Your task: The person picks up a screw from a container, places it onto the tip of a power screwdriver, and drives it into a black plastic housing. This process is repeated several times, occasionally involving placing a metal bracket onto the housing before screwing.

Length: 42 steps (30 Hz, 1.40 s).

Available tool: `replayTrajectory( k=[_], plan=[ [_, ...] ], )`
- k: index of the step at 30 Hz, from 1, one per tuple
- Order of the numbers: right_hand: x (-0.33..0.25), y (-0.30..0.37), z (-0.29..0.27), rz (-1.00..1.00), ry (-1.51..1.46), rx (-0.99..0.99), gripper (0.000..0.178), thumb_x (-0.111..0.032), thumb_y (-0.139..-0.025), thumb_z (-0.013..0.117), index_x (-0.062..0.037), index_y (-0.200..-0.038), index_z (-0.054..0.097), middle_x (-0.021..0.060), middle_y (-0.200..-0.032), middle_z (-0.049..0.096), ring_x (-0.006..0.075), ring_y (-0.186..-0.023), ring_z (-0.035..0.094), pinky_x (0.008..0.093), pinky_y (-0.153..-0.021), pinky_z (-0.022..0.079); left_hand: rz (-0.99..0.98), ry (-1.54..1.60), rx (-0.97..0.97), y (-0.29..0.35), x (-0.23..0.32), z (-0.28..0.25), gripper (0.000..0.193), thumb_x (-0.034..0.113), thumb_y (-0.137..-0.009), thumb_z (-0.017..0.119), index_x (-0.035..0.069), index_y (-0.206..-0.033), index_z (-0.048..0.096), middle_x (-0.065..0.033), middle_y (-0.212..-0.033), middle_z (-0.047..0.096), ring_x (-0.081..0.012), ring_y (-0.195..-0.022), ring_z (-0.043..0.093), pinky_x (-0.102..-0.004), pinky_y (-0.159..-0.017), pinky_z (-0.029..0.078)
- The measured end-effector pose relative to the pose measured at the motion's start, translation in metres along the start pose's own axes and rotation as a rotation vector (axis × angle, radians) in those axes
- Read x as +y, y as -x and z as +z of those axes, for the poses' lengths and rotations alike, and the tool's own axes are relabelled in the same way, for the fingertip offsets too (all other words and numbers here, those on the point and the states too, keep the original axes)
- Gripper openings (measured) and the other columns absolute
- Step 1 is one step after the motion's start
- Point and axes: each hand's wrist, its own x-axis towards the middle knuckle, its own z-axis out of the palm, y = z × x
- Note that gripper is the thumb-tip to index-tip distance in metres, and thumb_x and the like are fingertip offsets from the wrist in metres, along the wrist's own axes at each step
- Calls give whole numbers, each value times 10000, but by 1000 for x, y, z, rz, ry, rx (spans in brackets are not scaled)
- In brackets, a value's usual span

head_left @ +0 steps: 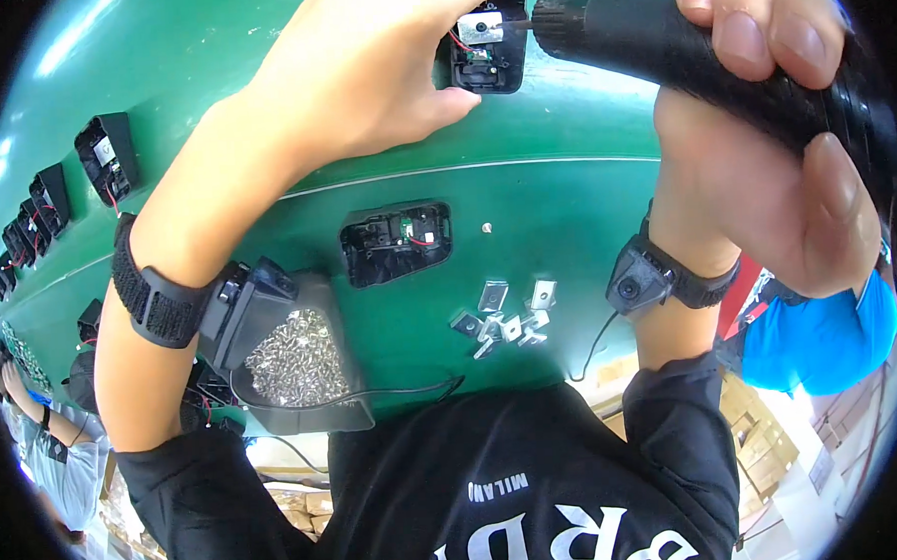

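Note:
My left hand [379, 68] grips a black plastic housing [512, 69] at the top middle, its thumb along the near edge. Inside the housing sit a small silver metal plate [480, 28] with a central screw or hole, a little circuit board and red wires. My right hand [754, 177] is wrapped round a black electric screwdriver [618, 34], held sideways. The screwdriver's thin bit points left and reaches to the silver plate; whether its tip sits in a screw, I cannot tell. A second open housing [397, 244] lies on the green table between my forearms.
A grey bin [349, 416] of small screws [297, 359] stands by my left forearm. Loose silver plates [512, 327] lie near my chest, a small piece [486, 227] beyond them. More housings [108, 160] line the left. Other people [821, 334] are at both sides.

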Motion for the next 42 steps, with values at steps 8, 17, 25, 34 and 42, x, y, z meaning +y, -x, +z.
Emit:
replayTrajectory(
  k=[8, 17, 25, 34, 42],
  plan=[
    [-3, 2, 2, 12, 3, 23, 664, -254, -804, 682, -106, -1424, 497, 43, -1040, 577, 230, -897, 548, 456, -878, 408, -516, -230, -450, -26, 32, -19, 635, 140, -664, 841, -46, -1226, 610, -204, -1092, 658, -380, -983, 657, -413, -863, 554],
    [3, 4, 4, 17, -1, 36, 662, -253, -803, 681, -101, -1420, 496, 47, -1035, 579, 233, -894, 550, 455, -879, 410, -556, -244, -458, -19, 31, -18, 634, 139, -677, 833, -52, -1239, 610, -213, -1119, 653, -377, -1007, 657, -401, -882, 556],
    [8, 4, 7, 23, 9, 45, 660, -252, -802, 680, -96, -1417, 495, 51, -1031, 581, 235, -893, 553, 454, -881, 412, -563, -256, -472, -18, 28, -17, 621, 159, -690, 822, -45, -1237, 612, -206, -1108, 661, -379, -1003, 658, -410, -881, 552],
    [12, 6, 12, 23, 7, 57, 659, -251, -801, 679, -91, -1413, 495, 55, -1027, 583, 238, -891, 556, 453, -882, 415, -543, -250, -479, -12, 27, -23, 617, 159, -683, 820, -42, -1226, 606, -212, -1089, 654, -387, -995, 655, -420, -872, 548],
    [13, 6, 17, 22, 11, 64, 657, -250, -800, 678, -86, -1409, 494, 58, -1023, 585, 240, -889, 559, 452, -883, 417, -217, -120, -220, 2, 16, -21, 617, 161, -686, 820, -47, -1227, 606, -211, -1087, 658, -385, -997, 655, -416, -880, 547]
  ],
)
